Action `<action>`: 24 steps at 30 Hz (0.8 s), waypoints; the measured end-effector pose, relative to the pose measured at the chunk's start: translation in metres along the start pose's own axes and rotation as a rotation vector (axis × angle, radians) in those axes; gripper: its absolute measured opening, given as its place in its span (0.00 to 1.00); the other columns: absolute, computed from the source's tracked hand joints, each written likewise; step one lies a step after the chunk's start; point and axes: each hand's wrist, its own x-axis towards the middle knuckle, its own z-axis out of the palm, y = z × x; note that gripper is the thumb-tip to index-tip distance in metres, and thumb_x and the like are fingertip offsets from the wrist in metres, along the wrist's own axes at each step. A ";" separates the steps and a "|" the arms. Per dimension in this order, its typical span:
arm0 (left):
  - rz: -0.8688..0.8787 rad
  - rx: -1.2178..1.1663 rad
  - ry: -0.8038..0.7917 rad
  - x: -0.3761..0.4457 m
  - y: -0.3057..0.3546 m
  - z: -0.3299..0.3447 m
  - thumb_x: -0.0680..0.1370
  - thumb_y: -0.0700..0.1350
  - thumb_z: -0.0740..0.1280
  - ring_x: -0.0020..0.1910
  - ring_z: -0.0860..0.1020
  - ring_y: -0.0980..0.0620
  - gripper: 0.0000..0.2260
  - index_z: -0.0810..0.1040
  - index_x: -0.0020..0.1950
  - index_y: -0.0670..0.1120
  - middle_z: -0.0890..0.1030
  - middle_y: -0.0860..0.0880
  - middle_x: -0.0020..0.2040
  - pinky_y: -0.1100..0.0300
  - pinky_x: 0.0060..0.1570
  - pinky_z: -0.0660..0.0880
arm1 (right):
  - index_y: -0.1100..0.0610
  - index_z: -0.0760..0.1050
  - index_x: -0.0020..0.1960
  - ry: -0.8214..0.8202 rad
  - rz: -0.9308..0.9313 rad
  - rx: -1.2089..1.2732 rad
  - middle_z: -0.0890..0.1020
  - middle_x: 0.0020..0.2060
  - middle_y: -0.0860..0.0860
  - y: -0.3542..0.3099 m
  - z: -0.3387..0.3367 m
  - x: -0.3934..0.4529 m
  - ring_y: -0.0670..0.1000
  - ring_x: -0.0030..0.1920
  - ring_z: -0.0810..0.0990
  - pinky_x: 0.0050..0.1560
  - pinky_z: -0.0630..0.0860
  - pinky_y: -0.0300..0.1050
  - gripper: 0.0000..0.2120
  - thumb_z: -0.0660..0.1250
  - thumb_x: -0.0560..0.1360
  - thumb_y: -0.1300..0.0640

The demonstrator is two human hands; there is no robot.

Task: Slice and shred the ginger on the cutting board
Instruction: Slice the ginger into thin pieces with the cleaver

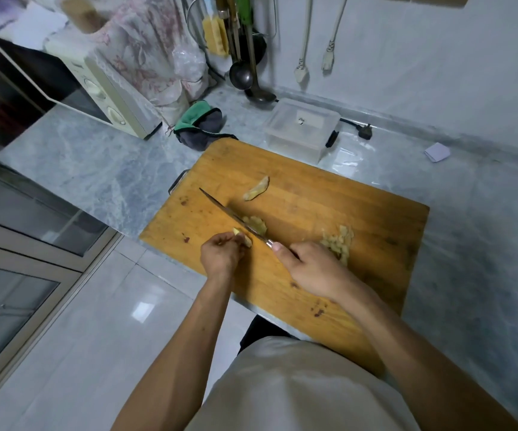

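My left hand [220, 253] has its fingers curled down, pinching a small piece of ginger [242, 237] against the cutting board [329, 194] near its front-left edge. My right hand [310, 269] is wrapped around the handle of the knife [233, 216], thumb lying along it near the blade, which runs up and to the left across the board with its edge just beside the held piece. Right behind the blade lies a small heap of cut ginger [255, 224]. A larger pile of shreds [338, 242] sits beside my right hand, partly hidden by it, and one uncut slice [256, 188] rests apart, farther back on the board. Beyond the board, on the desk [96, 169], stands a clear plastic box [302, 129] with its lid on; I cannot tell what it holds.
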 end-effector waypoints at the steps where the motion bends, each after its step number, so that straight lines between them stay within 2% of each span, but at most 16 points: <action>1: -0.027 -0.040 0.002 -0.001 0.001 0.000 0.77 0.36 0.71 0.33 0.81 0.52 0.05 0.82 0.52 0.37 0.85 0.43 0.42 0.62 0.35 0.81 | 0.56 0.66 0.33 -0.005 -0.005 -0.013 0.75 0.31 0.53 0.000 0.000 0.000 0.52 0.32 0.75 0.36 0.72 0.51 0.29 0.53 0.82 0.35; 3: -0.056 -0.102 0.016 -0.002 0.001 0.001 0.79 0.32 0.66 0.38 0.82 0.50 0.06 0.81 0.52 0.37 0.84 0.44 0.42 0.60 0.41 0.82 | 0.56 0.65 0.34 -0.020 -0.006 -0.038 0.74 0.32 0.54 0.000 0.001 -0.001 0.53 0.33 0.75 0.38 0.74 0.54 0.29 0.52 0.82 0.35; 6: -0.037 -0.118 0.060 -0.003 -0.004 0.003 0.79 0.31 0.61 0.44 0.84 0.46 0.11 0.83 0.47 0.39 0.85 0.42 0.44 0.54 0.49 0.82 | 0.54 0.65 0.34 -0.039 -0.002 -0.058 0.73 0.34 0.52 0.000 0.004 -0.004 0.52 0.33 0.73 0.35 0.71 0.52 0.28 0.52 0.81 0.34; 8: -0.025 -0.091 0.095 -0.001 -0.008 0.005 0.78 0.33 0.61 0.41 0.84 0.47 0.12 0.84 0.44 0.41 0.85 0.42 0.43 0.55 0.48 0.82 | 0.52 0.66 0.34 -0.041 0.003 -0.058 0.73 0.34 0.52 0.000 0.006 -0.006 0.52 0.34 0.75 0.34 0.70 0.49 0.27 0.52 0.81 0.34; 12: -0.016 -0.036 0.098 0.002 -0.010 0.006 0.76 0.36 0.66 0.34 0.83 0.49 0.07 0.84 0.43 0.39 0.85 0.42 0.40 0.56 0.43 0.83 | 0.51 0.65 0.34 -0.045 -0.013 -0.076 0.74 0.33 0.51 -0.004 0.006 -0.009 0.53 0.35 0.75 0.36 0.70 0.49 0.25 0.52 0.82 0.36; 14: -0.008 -0.024 0.097 0.001 -0.009 0.006 0.75 0.37 0.68 0.34 0.83 0.48 0.05 0.84 0.44 0.40 0.85 0.44 0.38 0.54 0.44 0.83 | 0.52 0.66 0.34 -0.047 -0.014 -0.077 0.74 0.32 0.51 -0.006 0.005 -0.009 0.53 0.35 0.76 0.35 0.72 0.51 0.26 0.52 0.82 0.36; 16: -0.005 -0.039 0.094 0.001 -0.009 0.006 0.75 0.36 0.69 0.35 0.83 0.49 0.05 0.85 0.46 0.42 0.85 0.46 0.37 0.54 0.44 0.83 | 0.52 0.66 0.34 -0.044 -0.008 -0.062 0.74 0.32 0.50 -0.007 0.005 -0.009 0.52 0.33 0.75 0.32 0.69 0.49 0.26 0.53 0.83 0.36; 20: 0.003 -0.047 0.064 0.000 -0.009 0.008 0.76 0.35 0.67 0.38 0.85 0.49 0.10 0.85 0.52 0.43 0.86 0.47 0.40 0.54 0.45 0.83 | 0.53 0.66 0.34 -0.038 -0.002 -0.042 0.74 0.32 0.51 -0.007 0.004 -0.007 0.54 0.33 0.76 0.32 0.66 0.47 0.26 0.54 0.82 0.36; 24: 0.017 -0.045 0.060 0.000 -0.008 0.008 0.77 0.33 0.64 0.41 0.85 0.48 0.12 0.85 0.53 0.42 0.86 0.46 0.41 0.53 0.48 0.83 | 0.53 0.67 0.34 -0.054 0.004 -0.031 0.74 0.32 0.51 -0.008 0.001 -0.006 0.53 0.31 0.74 0.29 0.65 0.46 0.26 0.54 0.83 0.37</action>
